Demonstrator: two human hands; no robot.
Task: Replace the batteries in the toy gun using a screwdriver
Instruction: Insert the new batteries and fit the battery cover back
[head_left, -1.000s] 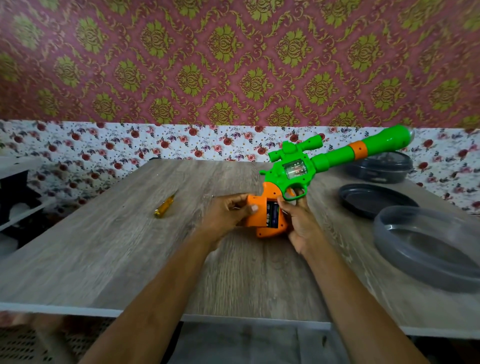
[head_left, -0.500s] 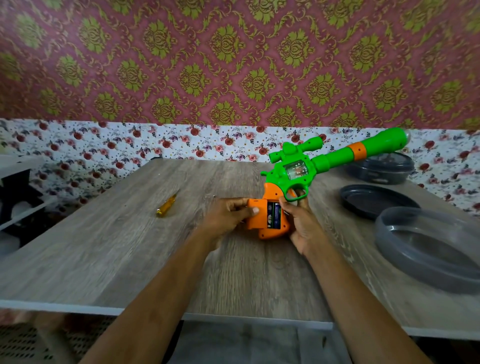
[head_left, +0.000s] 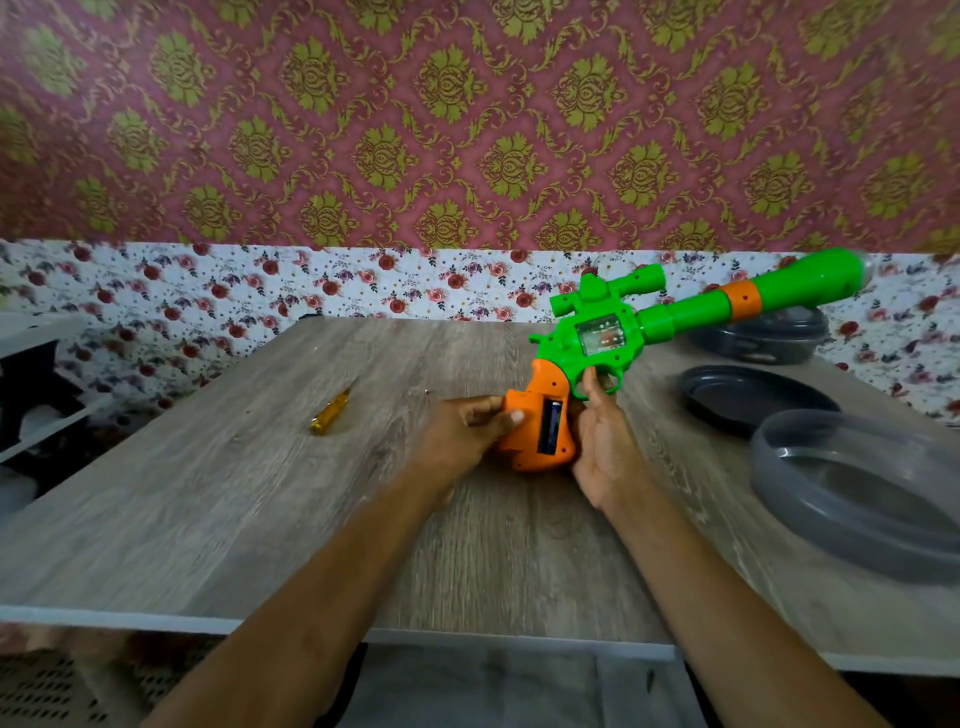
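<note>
Well, the gun (head_left: 597, 343) is up off the table (head_left: 260, 493), held over its middle. The orange butt is low and close to the wood, though I cannot tell whether it touches. The green barrel slants up and away toward the far right corner. That tilt turns the side of the butt to the person's face, and I'd say that is the point of it. A narrow slot (head_left: 549, 423) stands open there, with something dark and faintly blue inside, probably a battery.

The left hand (head_left: 462, 431) grasps the back of the butt, thumb laid across the orange just beside the slot. The right hand (head_left: 605, 441) grasps the front, with one finger running up to the trigger guard. Between them the toy is braced on both sides, which leaves the slot bare and steady. Where the cover has gone I cannot make out.

The screwdriver (head_left: 331, 410) lies flat, left of the middle and toward the far edge, well apart from both hands. It looks set aside because the work at the slot is finger work. I'd guess it will be wanted again once the cover goes back on.

Along the right edge sit a clear tub (head_left: 857, 493), a dark dish (head_left: 748, 400) behind it and a lidded box (head_left: 763, 338) in the far corner under the barrel. None of them touches the gun.
</note>
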